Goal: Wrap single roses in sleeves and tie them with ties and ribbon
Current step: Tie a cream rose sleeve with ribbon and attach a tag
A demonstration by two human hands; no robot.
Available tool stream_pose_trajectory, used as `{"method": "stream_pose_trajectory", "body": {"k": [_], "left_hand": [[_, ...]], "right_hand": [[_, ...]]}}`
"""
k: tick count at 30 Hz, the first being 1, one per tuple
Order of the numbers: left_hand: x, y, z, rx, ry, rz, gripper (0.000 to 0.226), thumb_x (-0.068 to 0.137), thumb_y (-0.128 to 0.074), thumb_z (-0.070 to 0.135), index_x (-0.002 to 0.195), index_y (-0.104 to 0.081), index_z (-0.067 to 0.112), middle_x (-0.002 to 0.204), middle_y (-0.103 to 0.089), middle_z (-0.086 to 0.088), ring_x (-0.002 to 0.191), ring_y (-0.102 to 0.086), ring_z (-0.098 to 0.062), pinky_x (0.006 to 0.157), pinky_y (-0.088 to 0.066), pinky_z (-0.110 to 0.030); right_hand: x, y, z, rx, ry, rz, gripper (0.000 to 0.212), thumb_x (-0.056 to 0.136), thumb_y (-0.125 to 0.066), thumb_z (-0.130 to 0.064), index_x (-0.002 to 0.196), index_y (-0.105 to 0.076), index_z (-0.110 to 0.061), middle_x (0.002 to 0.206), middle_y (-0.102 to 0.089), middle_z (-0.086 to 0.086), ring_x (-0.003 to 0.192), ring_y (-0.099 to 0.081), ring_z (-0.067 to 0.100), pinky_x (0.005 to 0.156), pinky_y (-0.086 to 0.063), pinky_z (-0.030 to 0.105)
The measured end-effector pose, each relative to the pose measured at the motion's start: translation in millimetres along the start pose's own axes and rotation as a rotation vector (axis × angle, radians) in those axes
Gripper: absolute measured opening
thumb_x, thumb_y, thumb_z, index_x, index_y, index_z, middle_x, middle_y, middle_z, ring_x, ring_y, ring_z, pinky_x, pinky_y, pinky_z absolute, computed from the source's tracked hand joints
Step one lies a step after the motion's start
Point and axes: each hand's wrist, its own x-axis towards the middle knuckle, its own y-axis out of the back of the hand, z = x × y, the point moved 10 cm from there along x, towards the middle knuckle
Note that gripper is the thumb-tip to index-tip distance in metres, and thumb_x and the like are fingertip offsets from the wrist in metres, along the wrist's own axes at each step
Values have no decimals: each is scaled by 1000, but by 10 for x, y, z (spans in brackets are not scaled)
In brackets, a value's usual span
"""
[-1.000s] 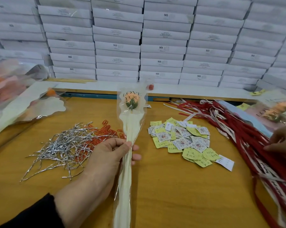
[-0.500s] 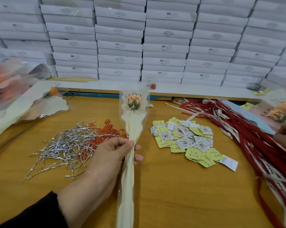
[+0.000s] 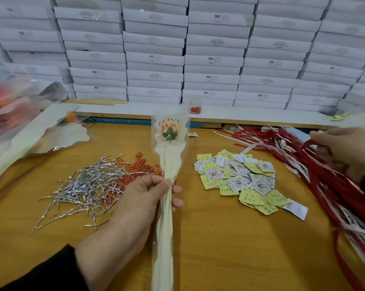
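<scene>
My left hand (image 3: 143, 198) grips a sleeved rose (image 3: 169, 131) around the gathered neck of its clear and cream sleeve (image 3: 165, 227), holding it upright over the wooden table (image 3: 229, 248). The sleeve reads LOVE YOU over the orange bloom. At the right, my right hand (image 3: 345, 148) reaches into the heap of red and white ribbons (image 3: 332, 185), its fingers curled on red strands. A pile of silver twist ties (image 3: 87, 185) lies left of the rose, with orange ties (image 3: 133, 171) beside it.
Small yellow and white cards (image 3: 240, 179) lie scattered right of the rose. More sleeves and wrapped roses (image 3: 26, 127) lie at the left edge. Stacks of white boxes (image 3: 198, 55) fill the back wall behind a white ledge. A small bag of orange clips (image 3: 196, 109) sits on the ledge.
My right hand has moved up and back along the ribbon heap and now holds red strands. The left hand keeps the sleeved rose in the same spot.
</scene>
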Motion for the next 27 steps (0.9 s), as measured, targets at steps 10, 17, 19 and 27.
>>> {"method": "stream_pose_trajectory", "body": {"k": [10,17,19,27], "left_hand": [[-12,-14,17,21,-13,-15,9,91,-53,8,90,-57,-1,74,-71,-12,52,-64,-17,45,-50,-21],[-22,-33,33,-1,-39,-26,7,88,-56,10,82,-56,5,68,-68,-9,52,-63,-16,45,-49,-21],[-13,-9,32,20,-48,-14,9,86,-57,12,78,-58,7,66,-66,-8,51,-62,-16,45,-47,-20],[-48,-52,35,47,-33,-55,20,67,-64,20,75,-61,2,59,-63,-11,45,-57,-14,43,-45,-20]], "right_hand": [[-924,-1339,-500,413,5,-430,8,88,-57,-5,80,-59,-5,64,-65,4,36,-37,2,32,-29,12],[-1475,-2109,-280,339,-89,-641,15,85,-64,-17,84,-68,-3,66,-63,7,33,-32,4,32,-26,14],[-1547,-2205,-163,309,-129,-679,23,85,-66,-25,88,-69,-3,62,-53,10,34,-30,6,34,-25,17],[-1633,-2287,-122,270,-114,-728,33,81,-66,-38,79,-70,-6,55,-43,4,34,-27,7,34,-22,19]]}}
